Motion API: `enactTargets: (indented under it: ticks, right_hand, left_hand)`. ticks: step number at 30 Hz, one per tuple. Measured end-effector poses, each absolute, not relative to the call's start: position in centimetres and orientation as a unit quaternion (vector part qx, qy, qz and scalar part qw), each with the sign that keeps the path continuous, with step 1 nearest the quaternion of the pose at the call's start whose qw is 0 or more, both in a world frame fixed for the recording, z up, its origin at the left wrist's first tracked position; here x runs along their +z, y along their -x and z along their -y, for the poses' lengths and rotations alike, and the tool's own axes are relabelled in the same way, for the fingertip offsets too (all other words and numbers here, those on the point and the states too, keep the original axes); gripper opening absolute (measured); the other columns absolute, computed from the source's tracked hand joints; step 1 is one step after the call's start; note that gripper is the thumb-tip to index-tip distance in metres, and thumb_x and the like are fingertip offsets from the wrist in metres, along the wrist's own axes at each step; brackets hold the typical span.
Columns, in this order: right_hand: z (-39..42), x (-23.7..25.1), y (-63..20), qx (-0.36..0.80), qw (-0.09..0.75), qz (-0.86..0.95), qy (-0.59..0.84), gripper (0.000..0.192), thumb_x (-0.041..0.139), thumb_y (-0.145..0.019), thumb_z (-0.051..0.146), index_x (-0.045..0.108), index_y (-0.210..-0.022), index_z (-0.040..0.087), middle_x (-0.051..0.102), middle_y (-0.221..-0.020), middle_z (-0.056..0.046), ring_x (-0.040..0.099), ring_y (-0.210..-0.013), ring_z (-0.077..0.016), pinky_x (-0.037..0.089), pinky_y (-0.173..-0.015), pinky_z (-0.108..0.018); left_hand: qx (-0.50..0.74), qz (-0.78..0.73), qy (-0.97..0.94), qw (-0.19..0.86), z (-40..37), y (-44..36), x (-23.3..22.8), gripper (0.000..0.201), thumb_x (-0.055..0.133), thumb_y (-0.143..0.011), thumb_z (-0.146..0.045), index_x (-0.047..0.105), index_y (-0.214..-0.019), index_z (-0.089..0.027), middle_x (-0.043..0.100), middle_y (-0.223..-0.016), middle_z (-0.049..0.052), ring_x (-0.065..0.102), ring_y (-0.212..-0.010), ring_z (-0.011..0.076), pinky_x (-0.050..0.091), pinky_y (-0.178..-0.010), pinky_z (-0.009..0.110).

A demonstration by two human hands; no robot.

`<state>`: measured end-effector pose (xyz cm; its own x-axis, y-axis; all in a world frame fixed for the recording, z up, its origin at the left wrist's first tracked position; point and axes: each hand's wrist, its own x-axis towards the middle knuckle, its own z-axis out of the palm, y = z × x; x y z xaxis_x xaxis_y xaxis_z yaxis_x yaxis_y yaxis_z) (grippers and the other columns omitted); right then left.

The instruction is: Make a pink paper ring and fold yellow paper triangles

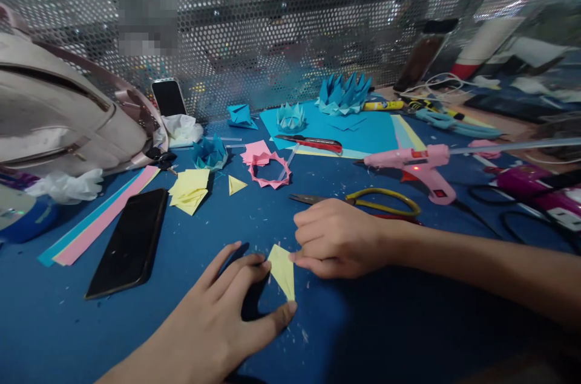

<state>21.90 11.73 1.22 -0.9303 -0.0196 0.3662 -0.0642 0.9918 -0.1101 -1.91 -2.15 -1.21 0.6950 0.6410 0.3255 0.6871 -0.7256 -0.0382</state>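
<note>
A small kite-shaped piece of folded yellow paper (pixel 282 270) lies on the blue tabletop between my two hands. My left hand (pixel 227 299) holds it down: a fingertip rests at its left corner, the thumb presses its pointed lower tip, and the other fingers spread outward. My right hand (pixel 338 239) is closed, fingers curled, with the thumb and forefinger pressed at the paper's right edge. Just beyond that hand are pliers (pixel 385 195) with yellow and red handles, partly covered by it. A small yellow folded triangle (pixel 236 185) and a stack of yellow papers (pixel 189 190) lie farther left.
A pink glue gun (pixel 415 165) stands at right. Behind are a pink paper ring (pixel 269 182), a red cutter (pixel 313 143), blue folded-paper crowns (pixel 344 94) and blue sheets (pixel 376 133). A phone (pixel 129 245), paper strips (pixel 106 214) and a bag (pixel 59 106) occupy the left.
</note>
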Motion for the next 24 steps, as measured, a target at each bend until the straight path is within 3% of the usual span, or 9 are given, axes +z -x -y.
enactTargets:
  ticks: [3,6,8,10,14,19,24]
  right_hand:
    - [-11.4,1.2,-21.9,0.062,0.184,0.981,0.005,0.041,0.050,-0.099,0.027,0.058,-0.060,0.018,0.057,-0.064,0.001,0.043,-0.065,-0.0152,0.031,-0.059,-0.031]
    - [-10.7,1.2,-21.6,0.079,0.173,0.980,0.054,0.025,0.056,-0.100,0.034,0.069,-0.087,0.018,0.067,-0.090,-0.003,0.052,-0.081,-0.0170,0.038,-0.067,-0.031]
    - [-10.3,1.3,-21.4,0.138,0.152,0.976,0.071,0.025,0.060,-0.098,0.038,0.067,-0.108,0.017,0.067,-0.105,-0.005,0.054,-0.094,-0.0186,0.042,-0.078,-0.031]
    - [-10.1,1.4,-21.3,0.221,0.129,0.963,0.086,0.031,0.063,-0.096,0.039,0.063,-0.117,0.016,0.067,-0.109,-0.007,0.055,-0.098,-0.0192,0.043,-0.083,-0.030]
    - [-10.2,1.5,-21.2,0.323,0.103,0.934,0.114,0.026,0.066,-0.094,0.032,0.063,-0.116,0.018,0.066,-0.100,-0.004,0.055,-0.094,-0.0178,0.042,-0.080,-0.028]
    - [-10.4,1.4,-21.2,0.319,0.105,0.934,0.117,0.020,0.065,-0.095,0.029,0.066,-0.112,0.017,0.064,-0.108,-0.005,0.053,-0.100,-0.0194,0.040,-0.088,-0.031]
    - [-10.2,1.8,-21.2,0.379,0.107,0.908,0.142,0.016,0.067,-0.093,0.022,0.063,-0.107,0.016,0.067,-0.100,-0.003,0.056,-0.094,-0.0163,0.043,-0.082,-0.027]
  left_hand:
    - [-0.154,0.364,0.913,0.099,2.2,1.8,-1.2,0.041,0.058,-0.099,-0.029,0.051,-0.138,-0.039,0.061,-0.116,0.007,0.056,-0.124,0.0267,0.039,-0.110,0.059]
    - [-0.142,0.341,0.925,0.095,2.2,2.3,-0.9,0.046,0.058,-0.098,-0.042,0.048,-0.143,-0.036,0.064,-0.119,0.008,0.055,-0.125,0.0285,0.030,-0.114,0.063]
    - [-0.140,0.324,0.932,0.084,2.0,2.7,-0.5,0.055,0.046,-0.099,-0.057,0.048,-0.145,-0.027,0.064,-0.123,0.011,0.055,-0.125,0.0294,0.023,-0.117,0.063]
    - [-0.136,0.308,0.939,0.076,1.8,3.0,-0.3,0.070,0.032,-0.099,-0.065,0.049,-0.144,-0.015,0.064,-0.126,0.013,0.055,-0.124,0.0291,0.014,-0.121,0.060]
    - [-0.137,0.305,0.940,0.069,1.5,3.1,-0.1,0.074,0.025,-0.100,-0.066,0.051,-0.141,-0.010,0.064,-0.129,0.011,0.054,-0.125,0.0266,0.002,-0.124,0.053]
    - [-0.151,0.312,0.936,0.068,1.5,3.0,-0.1,0.069,0.023,-0.102,-0.063,0.056,-0.137,-0.013,0.066,-0.125,0.009,0.054,-0.124,0.0256,0.000,-0.124,0.051]
    - [-0.136,0.308,0.939,0.073,1.4,3.0,0.0,0.068,0.023,-0.103,-0.062,0.055,-0.139,-0.013,0.065,-0.127,0.009,0.054,-0.123,0.0258,0.000,-0.123,0.052]
